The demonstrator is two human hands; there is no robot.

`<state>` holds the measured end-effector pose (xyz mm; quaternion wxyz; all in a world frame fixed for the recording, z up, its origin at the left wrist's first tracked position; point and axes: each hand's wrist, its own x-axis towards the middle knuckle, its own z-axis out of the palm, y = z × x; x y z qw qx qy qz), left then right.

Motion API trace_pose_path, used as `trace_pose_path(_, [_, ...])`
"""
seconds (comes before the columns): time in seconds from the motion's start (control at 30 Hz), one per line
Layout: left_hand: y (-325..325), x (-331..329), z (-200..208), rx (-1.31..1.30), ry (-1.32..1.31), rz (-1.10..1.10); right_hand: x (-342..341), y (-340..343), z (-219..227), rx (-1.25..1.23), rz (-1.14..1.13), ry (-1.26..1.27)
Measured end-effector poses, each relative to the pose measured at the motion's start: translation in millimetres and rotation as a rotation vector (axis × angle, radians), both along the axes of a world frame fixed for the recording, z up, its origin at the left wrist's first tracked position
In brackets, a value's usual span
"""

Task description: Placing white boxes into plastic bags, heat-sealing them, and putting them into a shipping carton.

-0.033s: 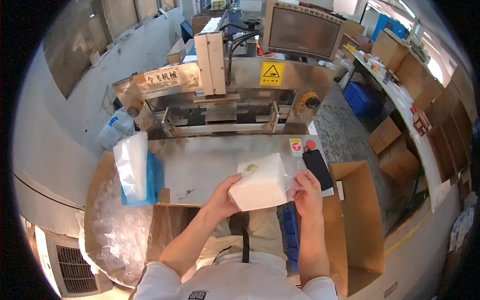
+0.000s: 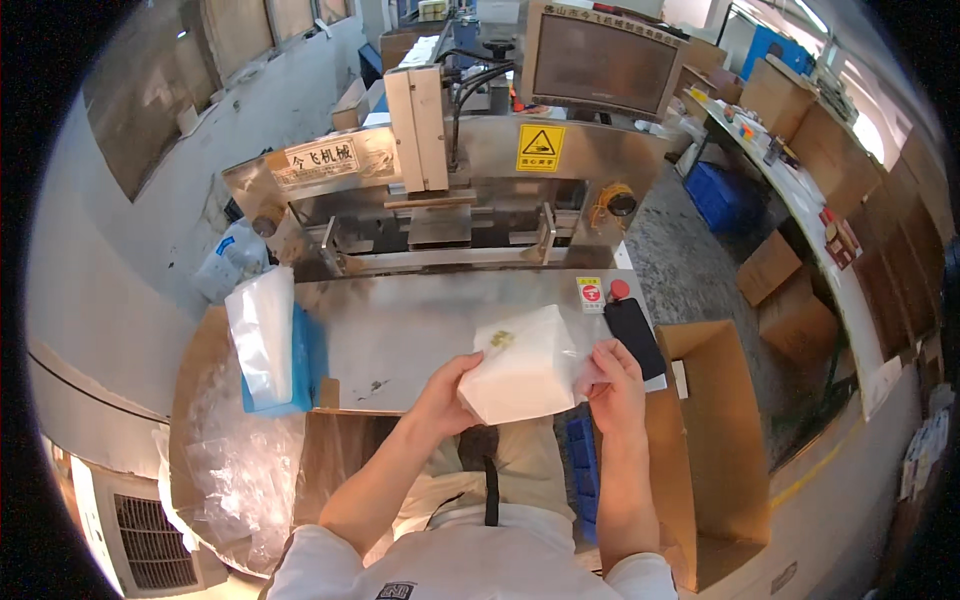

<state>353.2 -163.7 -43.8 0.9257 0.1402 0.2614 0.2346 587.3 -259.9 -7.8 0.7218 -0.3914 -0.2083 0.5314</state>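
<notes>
Over the front edge of the metal worktop I hold a white, block-shaped pack (image 2: 528,372), which looks like a stack of soft paper with a small greenish-gold print on top. My left hand (image 2: 449,391) grips its left end, thumb on the upper side. Clear film (image 2: 592,350) sticks out from the pack's right end, and my right hand (image 2: 614,376) pinches it between thumb and fingers. The underside of the pack and the fingers beneath it are hidden.
A steel machine (image 2: 440,225) with a screen (image 2: 603,65) stands ahead. Clear bags (image 2: 262,335) lie on a blue holder (image 2: 313,355) at left, above a carton of film (image 2: 240,470). A black phone-like slab (image 2: 635,338), red button (image 2: 619,290) and open carton (image 2: 725,440) are at right.
</notes>
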Motion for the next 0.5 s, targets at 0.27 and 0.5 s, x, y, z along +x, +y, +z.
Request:
trace_pose_path(0.27, [-5.9, 15.1, 11.8, 0.075, 0.094, -0.053, 7.6, -13.7, 11.9, 0.065, -0.014, -0.154])
trace_pose_path(0.5, [-5.5, 21.0, 1.4, 0.144, 0.109, -0.026, 17.8, -23.9, 5.3, 0.051, -0.082, -0.210])
